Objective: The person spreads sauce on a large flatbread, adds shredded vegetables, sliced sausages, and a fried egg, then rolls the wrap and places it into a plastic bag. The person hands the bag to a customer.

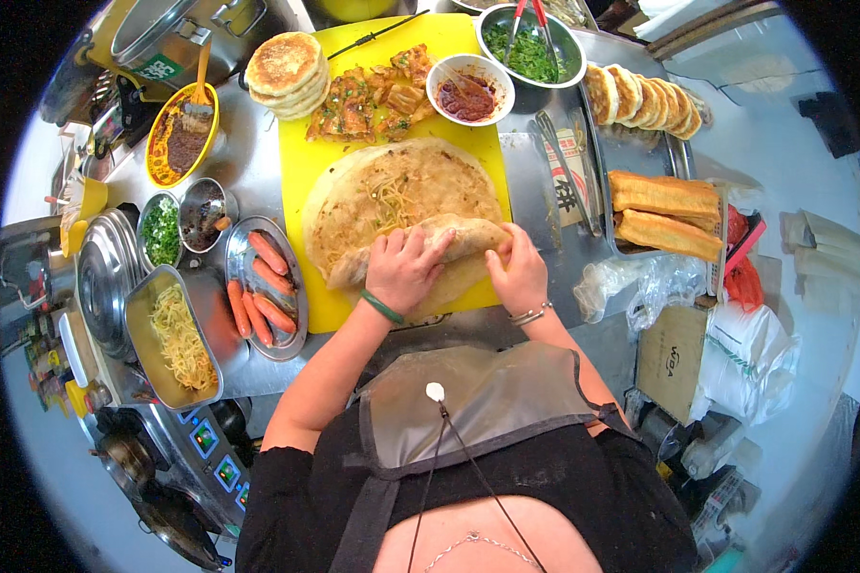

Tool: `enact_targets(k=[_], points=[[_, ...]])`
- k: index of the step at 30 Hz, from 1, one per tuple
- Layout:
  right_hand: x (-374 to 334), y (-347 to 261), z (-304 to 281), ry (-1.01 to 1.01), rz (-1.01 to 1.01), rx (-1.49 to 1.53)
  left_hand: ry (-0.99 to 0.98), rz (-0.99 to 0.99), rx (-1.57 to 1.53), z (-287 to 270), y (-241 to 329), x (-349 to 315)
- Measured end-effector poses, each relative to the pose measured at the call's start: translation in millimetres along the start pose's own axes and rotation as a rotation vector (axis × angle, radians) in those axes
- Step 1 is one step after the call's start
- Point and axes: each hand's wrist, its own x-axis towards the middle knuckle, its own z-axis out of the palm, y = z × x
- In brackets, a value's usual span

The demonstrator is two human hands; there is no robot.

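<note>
A large round flatbread (461, 181) lies on a yellow cutting board (495, 162), with shredded noodles (392, 202) and green bits across its middle. Its near edge is turned over the filling in a fold. My left hand (403, 273) is curled over the middle of that fold, its fingertips pressing the bread. At the fold's right end, my right hand (521, 277) pinches the edge between thumb and fingers. Under my palms, part of the near side of the bread is hidden.
Beyond the bread are fried chicken pieces (354, 107), stacked flat cakes (287, 74) and a white sauce bowl (502, 101). Left stand a sausage plate (298, 336) and a noodle tin (210, 390). Tongs (566, 172) and a tray (602, 250) of fried dough sticks (667, 199) lie right.
</note>
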Motion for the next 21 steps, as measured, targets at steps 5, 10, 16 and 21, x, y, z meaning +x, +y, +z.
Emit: enact_targets(k=[5, 10, 16, 21], points=[[6.0, 45.2, 27.2, 0.039, 0.247, 0.367, -0.046, -0.006, -0.020, -1.8, 0.2, 7.8], [9.3, 38.2, 44.2, 0.261, 0.393, 0.985, -0.082, -0.038, -0.061, -4.7, -0.2, 9.0], [26.5, 16.3, 38.7, 0.014, 0.354, 0.693, -0.088, -0.046, -0.049, -7.0, 0.5, 11.1], [31.0, -7.2, 53.9, 0.228, -0.433, 0.392, -0.059, -0.042, -0.052, -9.6, 0.1, 14.4]])
